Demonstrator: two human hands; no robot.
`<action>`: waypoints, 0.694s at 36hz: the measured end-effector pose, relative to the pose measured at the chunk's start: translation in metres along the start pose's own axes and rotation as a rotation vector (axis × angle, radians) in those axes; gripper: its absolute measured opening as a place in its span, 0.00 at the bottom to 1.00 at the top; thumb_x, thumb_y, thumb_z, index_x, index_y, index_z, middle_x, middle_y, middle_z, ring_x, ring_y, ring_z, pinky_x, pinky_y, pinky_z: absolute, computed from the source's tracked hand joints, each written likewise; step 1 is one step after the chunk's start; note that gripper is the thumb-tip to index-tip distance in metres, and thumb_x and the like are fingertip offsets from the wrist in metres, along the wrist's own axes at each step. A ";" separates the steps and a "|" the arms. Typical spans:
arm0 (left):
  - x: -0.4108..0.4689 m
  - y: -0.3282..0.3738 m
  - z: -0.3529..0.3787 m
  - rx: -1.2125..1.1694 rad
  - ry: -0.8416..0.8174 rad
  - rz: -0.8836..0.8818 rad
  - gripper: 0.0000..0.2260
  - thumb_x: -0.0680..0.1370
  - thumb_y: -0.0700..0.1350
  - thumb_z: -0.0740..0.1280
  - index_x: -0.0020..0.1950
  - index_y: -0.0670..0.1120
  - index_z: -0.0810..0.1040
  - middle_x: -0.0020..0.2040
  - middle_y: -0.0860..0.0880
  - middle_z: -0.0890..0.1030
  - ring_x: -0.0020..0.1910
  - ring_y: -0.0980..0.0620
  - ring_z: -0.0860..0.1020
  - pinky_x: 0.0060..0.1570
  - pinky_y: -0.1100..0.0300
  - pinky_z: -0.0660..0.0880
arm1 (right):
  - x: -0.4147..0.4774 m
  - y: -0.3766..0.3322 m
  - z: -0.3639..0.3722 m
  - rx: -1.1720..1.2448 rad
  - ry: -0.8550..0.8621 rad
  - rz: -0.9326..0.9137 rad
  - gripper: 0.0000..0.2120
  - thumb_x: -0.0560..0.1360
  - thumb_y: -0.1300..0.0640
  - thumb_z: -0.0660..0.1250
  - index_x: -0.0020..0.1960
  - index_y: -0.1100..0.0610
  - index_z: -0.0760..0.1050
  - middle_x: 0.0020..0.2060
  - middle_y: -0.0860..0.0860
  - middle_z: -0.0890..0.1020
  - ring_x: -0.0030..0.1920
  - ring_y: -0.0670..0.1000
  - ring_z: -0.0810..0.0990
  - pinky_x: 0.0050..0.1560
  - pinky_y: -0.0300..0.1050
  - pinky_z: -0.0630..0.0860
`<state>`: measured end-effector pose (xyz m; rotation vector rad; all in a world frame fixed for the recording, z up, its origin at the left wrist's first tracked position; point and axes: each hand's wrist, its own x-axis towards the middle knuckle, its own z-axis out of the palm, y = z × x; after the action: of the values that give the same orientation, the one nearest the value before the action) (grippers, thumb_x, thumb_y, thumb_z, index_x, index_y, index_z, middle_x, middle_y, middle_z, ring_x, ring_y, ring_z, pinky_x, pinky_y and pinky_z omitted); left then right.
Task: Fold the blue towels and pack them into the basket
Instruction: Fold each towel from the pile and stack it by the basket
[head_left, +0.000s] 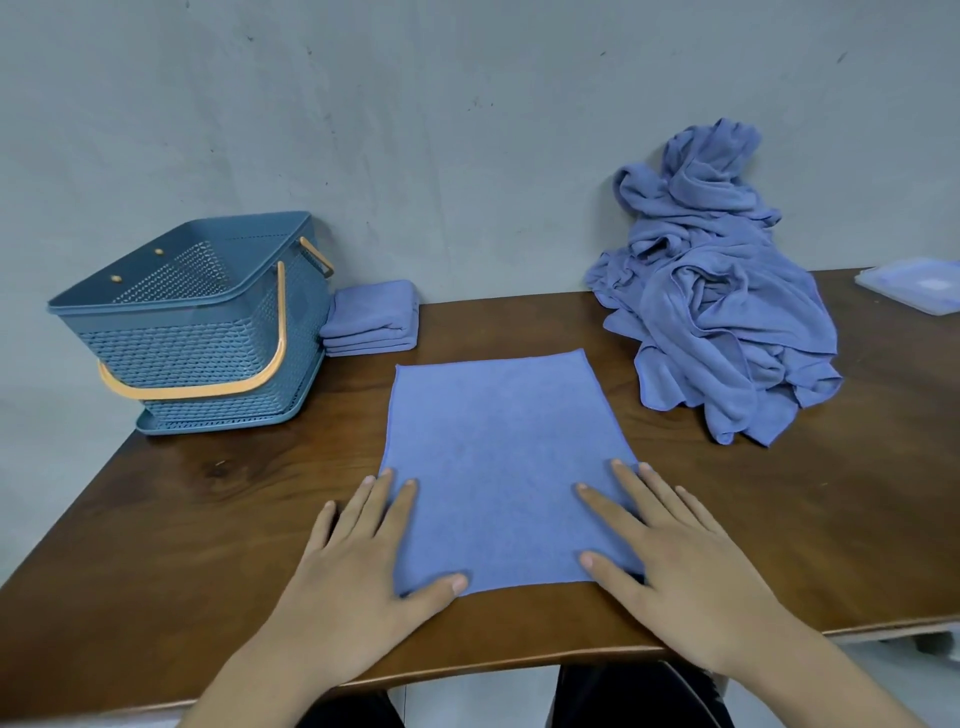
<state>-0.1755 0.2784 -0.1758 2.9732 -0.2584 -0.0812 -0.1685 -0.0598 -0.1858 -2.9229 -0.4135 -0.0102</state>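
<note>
Head view shows your left hand (358, 561) and right hand (675, 566) lying palm down with fingers straight and spread. Neither is grasping anything. Each presses on a near corner of the flat blue rectangular cloth towel (498, 457). That towel is spread smooth at lower centre of the frame on the brown wooden surface (789, 519), its near edge close to the surface's front rim. Your left fingers lie partly on the towel's left edge and partly on bare wood. Your right fingers do the same along the right edge.

At middle left stands the blue perforated plastic basket (208, 338), tilted, with its orange handle (208, 387) swung down across the front. Just beside it to the right, touching its wall, sits a stack of folded blue towels (374, 317). At upper right a heap of crumpled blue towels (727, 312) leans against the grey wall (467, 130), well apart from the basket. At the right edge of the frame lies a clear plastic lid (914, 283).
</note>
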 end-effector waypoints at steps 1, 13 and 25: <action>-0.001 0.000 -0.001 0.011 0.009 0.016 0.49 0.71 0.86 0.40 0.85 0.63 0.36 0.84 0.61 0.32 0.81 0.60 0.27 0.84 0.47 0.37 | -0.001 0.000 0.000 -0.009 0.011 -0.017 0.32 0.77 0.21 0.33 0.79 0.25 0.34 0.84 0.38 0.36 0.82 0.43 0.29 0.84 0.51 0.39; -0.008 0.046 0.005 -0.110 0.314 0.670 0.10 0.83 0.51 0.70 0.64 0.56 0.83 0.63 0.62 0.79 0.61 0.58 0.77 0.62 0.59 0.74 | -0.005 -0.003 -0.005 0.042 0.264 -0.589 0.17 0.83 0.52 0.61 0.65 0.37 0.83 0.69 0.37 0.79 0.68 0.46 0.79 0.60 0.48 0.81; -0.002 0.060 -0.003 -0.041 0.296 0.616 0.11 0.83 0.62 0.68 0.50 0.55 0.79 0.47 0.59 0.78 0.46 0.55 0.76 0.45 0.57 0.77 | -0.009 -0.004 -0.008 0.149 0.206 -0.557 0.18 0.82 0.56 0.66 0.66 0.36 0.82 0.65 0.33 0.78 0.64 0.41 0.76 0.58 0.44 0.76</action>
<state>-0.1869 0.2210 -0.1630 2.6726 -1.0827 0.4121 -0.1785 -0.0601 -0.1774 -2.5334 -1.1154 -0.3375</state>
